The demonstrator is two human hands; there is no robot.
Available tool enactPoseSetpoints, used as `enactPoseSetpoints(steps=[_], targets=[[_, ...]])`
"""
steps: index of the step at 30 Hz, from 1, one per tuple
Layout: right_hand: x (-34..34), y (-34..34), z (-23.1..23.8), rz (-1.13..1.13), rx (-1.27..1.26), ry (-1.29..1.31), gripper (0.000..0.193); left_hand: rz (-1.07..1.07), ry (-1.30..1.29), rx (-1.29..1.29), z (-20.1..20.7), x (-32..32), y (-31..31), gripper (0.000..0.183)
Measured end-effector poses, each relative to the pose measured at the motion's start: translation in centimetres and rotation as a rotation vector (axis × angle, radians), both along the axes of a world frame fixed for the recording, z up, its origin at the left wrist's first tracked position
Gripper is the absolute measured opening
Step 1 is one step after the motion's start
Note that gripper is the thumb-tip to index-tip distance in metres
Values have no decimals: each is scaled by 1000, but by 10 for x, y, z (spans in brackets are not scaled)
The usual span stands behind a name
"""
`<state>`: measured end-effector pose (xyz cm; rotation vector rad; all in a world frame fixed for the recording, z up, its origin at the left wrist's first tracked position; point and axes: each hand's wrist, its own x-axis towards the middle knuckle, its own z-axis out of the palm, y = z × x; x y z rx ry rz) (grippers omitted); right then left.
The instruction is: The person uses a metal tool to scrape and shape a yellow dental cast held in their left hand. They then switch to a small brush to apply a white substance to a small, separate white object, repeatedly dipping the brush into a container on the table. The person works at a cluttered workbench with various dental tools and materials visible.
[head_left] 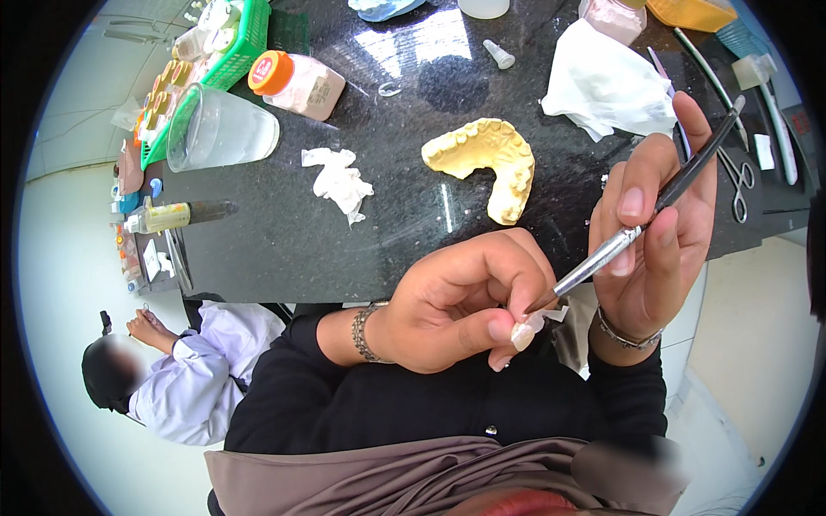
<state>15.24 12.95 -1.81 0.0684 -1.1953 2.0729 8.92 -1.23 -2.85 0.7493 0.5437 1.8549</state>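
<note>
My left hand (456, 297) pinches a small whitish tooth-like piece (521, 335) between thumb and index finger, with a translucent strip sticking out beside it. A slim brush (609, 249) with a silver ferrule and a dark handle is gripped by my right hand (650, 236). Its brown bristle tip meets the fingertips of the left hand, close to the whitish piece; whether it touches the piece I cannot tell. Just beyond both hands a yellow horseshoe-shaped dental cast (514, 159) lies on the dark tabletop (284, 249).
Crumpled white tissue (338, 182) lies left of the cast. Farther left stand a clear plastic cup (219, 129), an orange-capped jar (301, 84) and a green basket (249, 39). A white cloth (607, 82) and scissors (738, 185) lie right. A person in white (194, 387) sits at left.
</note>
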Motion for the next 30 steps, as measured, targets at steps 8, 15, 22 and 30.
enactPoseSetpoints(steps=[8, 15, 22, 30], targets=[[-1, 0, 1, 21, -31, -22, 67, -9, 42, 17, -3, -1, -1, 14], [-1, 3, -1, 126, -67, -41, 71, -9, 50, 18, -4, -1, 0, 11], [2, 5, -10, 127, -85, 74, 72, -17, -32, -36, 3, 0, -1, 12], [0, 7, -10, 143, -53, 87, 73, -5, -11, -38, 2, 0, -1, 12]])
